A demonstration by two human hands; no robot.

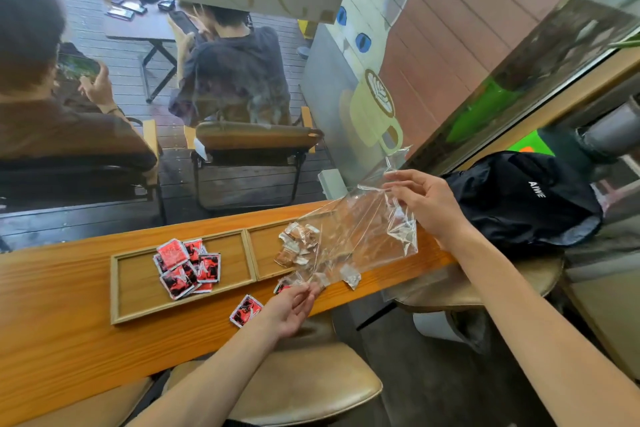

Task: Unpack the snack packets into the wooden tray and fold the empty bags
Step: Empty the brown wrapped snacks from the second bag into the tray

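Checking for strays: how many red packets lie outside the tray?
2. One red packet lies on the counter before the tray, beside the left hand. Another peeks from under the bag, mostly hidden; more may be covered.

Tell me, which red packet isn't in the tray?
The lone red packet on the counter, beside the left hand; the other red packets are piled inside the wooden tray.

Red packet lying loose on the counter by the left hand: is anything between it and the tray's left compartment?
Nothing visible does. The red packet lies on bare counter just outside the wooden tray; only the tray's low front rim lies between. The left hand beside it pinches the clear bag.
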